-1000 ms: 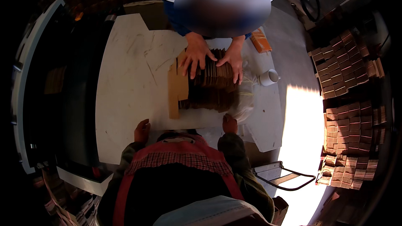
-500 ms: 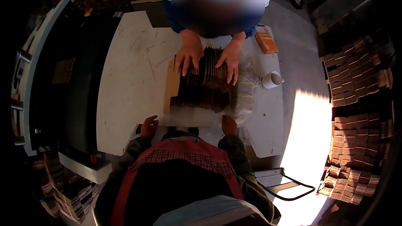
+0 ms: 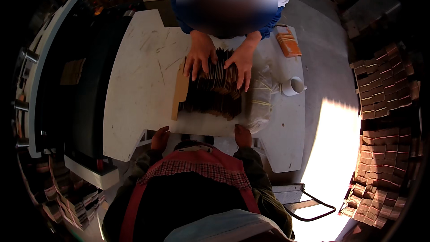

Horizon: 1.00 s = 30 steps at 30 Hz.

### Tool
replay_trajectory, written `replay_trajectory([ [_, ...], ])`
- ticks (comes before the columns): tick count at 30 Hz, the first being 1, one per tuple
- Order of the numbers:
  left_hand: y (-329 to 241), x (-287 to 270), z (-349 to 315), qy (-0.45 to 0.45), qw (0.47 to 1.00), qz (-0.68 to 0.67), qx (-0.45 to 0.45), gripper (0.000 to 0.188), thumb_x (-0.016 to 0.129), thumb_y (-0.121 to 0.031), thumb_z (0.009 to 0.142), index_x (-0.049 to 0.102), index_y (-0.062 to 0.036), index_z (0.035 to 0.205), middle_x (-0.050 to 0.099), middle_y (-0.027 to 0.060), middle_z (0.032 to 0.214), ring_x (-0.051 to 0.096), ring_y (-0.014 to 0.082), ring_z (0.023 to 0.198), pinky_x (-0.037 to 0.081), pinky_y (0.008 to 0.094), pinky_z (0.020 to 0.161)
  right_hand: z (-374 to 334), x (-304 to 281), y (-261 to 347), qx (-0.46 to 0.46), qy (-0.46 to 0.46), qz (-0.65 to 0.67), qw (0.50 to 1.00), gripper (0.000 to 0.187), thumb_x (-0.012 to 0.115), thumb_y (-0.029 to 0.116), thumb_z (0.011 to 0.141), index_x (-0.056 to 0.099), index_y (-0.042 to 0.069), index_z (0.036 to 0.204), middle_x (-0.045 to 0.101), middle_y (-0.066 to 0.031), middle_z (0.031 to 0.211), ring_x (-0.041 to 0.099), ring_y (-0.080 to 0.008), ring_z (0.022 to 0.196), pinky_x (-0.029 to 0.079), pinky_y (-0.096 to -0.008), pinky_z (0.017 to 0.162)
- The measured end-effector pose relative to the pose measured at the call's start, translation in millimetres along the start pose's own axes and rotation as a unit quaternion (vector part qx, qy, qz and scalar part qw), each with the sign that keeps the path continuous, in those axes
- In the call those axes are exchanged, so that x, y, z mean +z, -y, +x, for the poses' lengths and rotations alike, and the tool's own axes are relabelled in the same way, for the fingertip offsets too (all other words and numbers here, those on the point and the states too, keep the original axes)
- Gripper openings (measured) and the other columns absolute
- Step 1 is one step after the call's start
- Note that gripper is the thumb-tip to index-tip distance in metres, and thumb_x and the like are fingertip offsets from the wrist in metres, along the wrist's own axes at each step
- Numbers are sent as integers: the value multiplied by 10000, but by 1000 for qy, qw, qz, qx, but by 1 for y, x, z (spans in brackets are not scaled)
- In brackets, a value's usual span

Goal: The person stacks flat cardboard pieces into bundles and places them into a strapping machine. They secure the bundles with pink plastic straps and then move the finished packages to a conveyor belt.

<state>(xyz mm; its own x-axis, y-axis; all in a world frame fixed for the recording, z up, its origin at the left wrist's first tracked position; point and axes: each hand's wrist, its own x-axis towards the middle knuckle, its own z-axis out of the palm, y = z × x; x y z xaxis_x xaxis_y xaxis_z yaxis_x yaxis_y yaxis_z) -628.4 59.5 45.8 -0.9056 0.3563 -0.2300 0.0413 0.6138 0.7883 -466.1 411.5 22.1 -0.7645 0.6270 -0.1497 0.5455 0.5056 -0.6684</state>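
Observation:
My left hand (image 3: 160, 138) is at the near edge of the white table (image 3: 134, 94), its fingers curled in. Farther right along that edge is my right hand (image 3: 242, 136), also closed. What either hand grips, if anything, is too dark to make out. Beyond them a dark, packed row of thin brown pieces (image 3: 208, 101) stands on edge, with a tan flat board (image 3: 181, 92) along its left side. A person across the table rests a hand (image 3: 199, 56) and another hand (image 3: 242, 66) on the row's far part, fingers spread.
A clear plastic-wrapped bundle (image 3: 260, 103) lies right of the row. A white mug (image 3: 292, 86) and an orange banded packet (image 3: 288, 42) stand farther right. A black machine bed (image 3: 89, 107) flanks the table's left. Stacked brown bundles (image 3: 385, 152) rise at right, near a metal-framed stool (image 3: 309, 201).
The view has shifted slightly. The other person's hands stay on the row with small finger movements, and that person leans a little to the left. My hands keep their places at the table edge.

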Motion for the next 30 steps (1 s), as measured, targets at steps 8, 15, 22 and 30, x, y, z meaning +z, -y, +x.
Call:
replay_trajectory([
  [8,-3,13,1,5,1000,-23,-10,295,581,-200,891,590,-63,1152,645,146,1061,623,247,990,482,343,841,1,-3,-4,-19,15,19,1000,262,527,256,882,649,77,1029,647,-185,950,610,-377,895,489,-435,788],
  [15,-11,24,6,22,999,-25,20,310,587,-223,903,579,-71,1173,641,133,1068,625,237,970,494,347,812,3,-2,-14,-29,33,48,998,250,542,247,885,642,82,1043,650,-171,964,617,-363,896,498,-418,779],
  [22,-16,33,13,14,1000,-22,17,308,581,-234,907,586,-77,1172,635,135,1095,624,241,986,497,352,813,5,-3,-17,-24,45,28,998,238,543,239,880,648,105,1046,651,-177,946,621,-359,890,498,-415,772],
  [30,-27,37,16,46,998,-32,-2,313,547,-224,928,567,-52,1189,602,139,1154,588,264,1054,481,370,870,10,-11,-16,-33,71,17,997,273,514,280,894,653,103,1049,654,-176,951,621,-356,897,494,-410,790],
])
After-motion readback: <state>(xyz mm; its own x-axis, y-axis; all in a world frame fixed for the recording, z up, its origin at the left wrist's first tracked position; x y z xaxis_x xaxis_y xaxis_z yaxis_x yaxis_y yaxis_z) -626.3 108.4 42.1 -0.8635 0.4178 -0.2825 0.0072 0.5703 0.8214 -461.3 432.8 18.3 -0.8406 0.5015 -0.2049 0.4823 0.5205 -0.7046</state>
